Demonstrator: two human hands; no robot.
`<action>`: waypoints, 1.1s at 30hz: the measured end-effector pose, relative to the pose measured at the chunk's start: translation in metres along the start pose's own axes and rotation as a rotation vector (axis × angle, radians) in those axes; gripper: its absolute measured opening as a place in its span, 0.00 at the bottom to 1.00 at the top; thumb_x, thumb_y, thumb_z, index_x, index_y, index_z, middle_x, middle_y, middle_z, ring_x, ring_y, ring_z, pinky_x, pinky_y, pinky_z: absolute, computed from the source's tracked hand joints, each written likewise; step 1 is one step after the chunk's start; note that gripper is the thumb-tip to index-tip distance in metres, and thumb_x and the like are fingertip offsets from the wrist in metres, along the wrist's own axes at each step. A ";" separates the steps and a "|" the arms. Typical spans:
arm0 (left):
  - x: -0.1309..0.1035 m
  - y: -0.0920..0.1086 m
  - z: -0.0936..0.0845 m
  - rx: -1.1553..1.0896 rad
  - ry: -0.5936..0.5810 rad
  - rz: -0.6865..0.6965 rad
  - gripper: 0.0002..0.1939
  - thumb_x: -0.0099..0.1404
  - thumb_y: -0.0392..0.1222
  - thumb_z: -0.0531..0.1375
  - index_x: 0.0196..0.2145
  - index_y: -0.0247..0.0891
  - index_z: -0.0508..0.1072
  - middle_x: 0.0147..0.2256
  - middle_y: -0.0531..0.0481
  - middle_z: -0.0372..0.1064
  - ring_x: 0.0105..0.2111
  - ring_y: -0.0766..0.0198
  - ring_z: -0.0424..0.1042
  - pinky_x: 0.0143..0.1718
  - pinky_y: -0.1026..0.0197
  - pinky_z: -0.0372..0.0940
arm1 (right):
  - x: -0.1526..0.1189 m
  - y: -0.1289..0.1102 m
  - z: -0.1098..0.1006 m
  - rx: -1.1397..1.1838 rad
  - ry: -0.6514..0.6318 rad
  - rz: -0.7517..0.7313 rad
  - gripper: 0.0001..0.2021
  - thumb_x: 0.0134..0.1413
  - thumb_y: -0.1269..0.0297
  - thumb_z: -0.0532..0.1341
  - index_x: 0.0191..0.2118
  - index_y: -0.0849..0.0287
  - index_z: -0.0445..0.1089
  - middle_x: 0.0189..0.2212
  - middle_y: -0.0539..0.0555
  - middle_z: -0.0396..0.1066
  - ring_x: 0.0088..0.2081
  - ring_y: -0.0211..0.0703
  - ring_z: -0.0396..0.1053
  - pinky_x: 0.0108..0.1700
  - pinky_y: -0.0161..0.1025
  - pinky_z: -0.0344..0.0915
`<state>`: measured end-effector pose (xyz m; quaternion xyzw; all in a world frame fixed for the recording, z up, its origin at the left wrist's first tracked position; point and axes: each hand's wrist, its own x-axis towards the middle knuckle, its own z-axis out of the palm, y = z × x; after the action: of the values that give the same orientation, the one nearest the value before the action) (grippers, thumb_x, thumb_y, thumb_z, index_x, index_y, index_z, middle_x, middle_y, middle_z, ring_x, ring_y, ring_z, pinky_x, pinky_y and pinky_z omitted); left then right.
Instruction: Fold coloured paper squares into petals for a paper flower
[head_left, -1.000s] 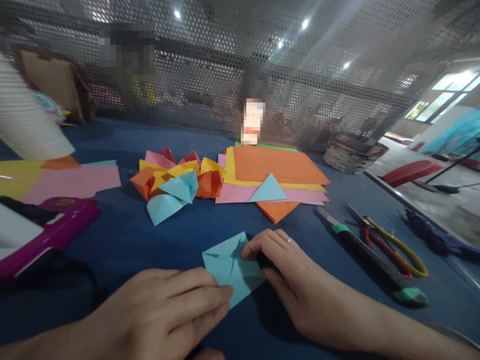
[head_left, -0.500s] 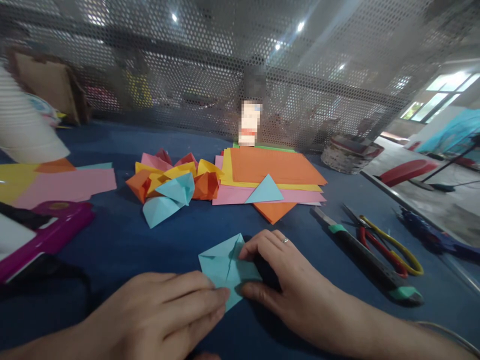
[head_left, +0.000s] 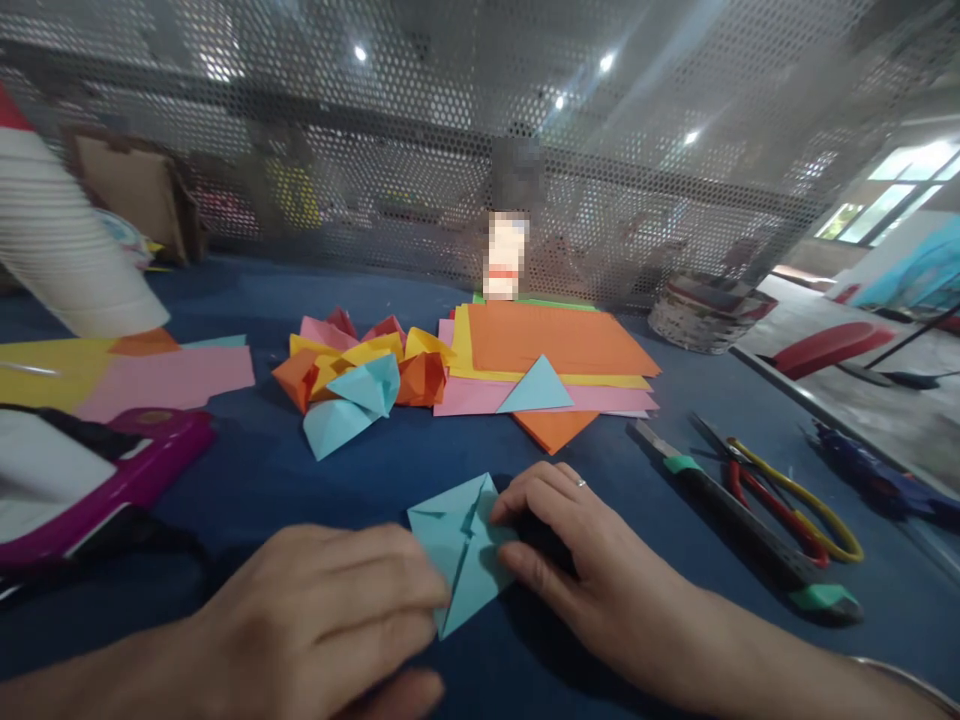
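Head view, left to right. Stack of white ribbed cups (head_left: 82, 210) leaning at the left edge, a red part at its top that was outside the previous frame; the view has shifted slightly. Round printed item (head_left: 124, 238) just behind, marks too small to read. Yellow and pink paper sheets (head_left: 172, 378) below the cups. Magenta tool (head_left: 142, 460) nearer the wearer, any lettering too blurred to make out.

Left hand (head_left: 330, 600): fingers extended, closed around nothing, tips on the left edge of the light blue folded paper. Compared with half a second ago, the fingertips lie further off the sheet and more of the thumb shows. Cluster of folded papers (head_left: 364, 375) beyond, in pink, yellow, orange and blue.

Light blue folded paper (head_left: 465, 535) flat on the dark blue table (head_left: 247, 470), between the hands. Its seam is now visible down to the near corner; fingers covered that stretch before. Behind it, stacked coloured sheets (head_left: 555, 340), orange uppermost, with a small blue triangle (head_left: 540, 387) on the front edge.

Right hand (head_left: 577, 550), ring on one finger: bent loosely, fingertip and thumb apart, both touching the paper's right side, much as before.

Further right: woven basket (head_left: 709, 315), black tool with green bands (head_left: 750, 530), pliers with red and yellow handles (head_left: 840, 530), dark blue tool (head_left: 862, 465).
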<state>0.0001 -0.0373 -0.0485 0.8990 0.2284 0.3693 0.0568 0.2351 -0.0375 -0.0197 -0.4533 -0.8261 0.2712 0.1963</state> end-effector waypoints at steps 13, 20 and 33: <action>0.054 -0.015 -0.004 -0.129 -0.330 -0.563 0.17 0.63 0.43 0.57 0.50 0.43 0.66 0.46 0.50 0.67 0.31 0.64 0.69 0.32 0.61 0.65 | -0.003 -0.008 0.002 -0.318 0.099 0.112 0.26 0.42 0.50 0.70 0.42 0.59 0.64 0.42 0.56 0.66 0.44 0.55 0.61 0.44 0.53 0.60; 0.073 -0.019 -0.001 -0.307 -0.480 -0.665 0.28 0.54 0.38 0.61 0.54 0.43 0.65 0.40 0.51 0.68 0.34 0.60 0.69 0.33 0.62 0.63 | -0.004 -0.005 0.003 -0.310 0.121 0.147 0.25 0.41 0.51 0.71 0.42 0.58 0.65 0.42 0.56 0.65 0.44 0.54 0.60 0.45 0.51 0.60; 0.065 -0.013 0.006 -0.739 -0.039 -0.670 0.14 0.60 0.40 0.58 0.45 0.39 0.67 0.40 0.46 0.71 0.45 0.56 0.71 0.44 0.56 0.67 | 0.001 0.003 -0.004 0.046 0.177 0.101 0.12 0.61 0.58 0.57 0.30 0.59 0.66 0.30 0.50 0.65 0.34 0.40 0.62 0.37 0.37 0.60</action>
<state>0.0397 0.0041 -0.0150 0.7029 0.3574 0.3700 0.4912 0.2387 -0.0341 -0.0186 -0.5118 -0.7752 0.2586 0.2652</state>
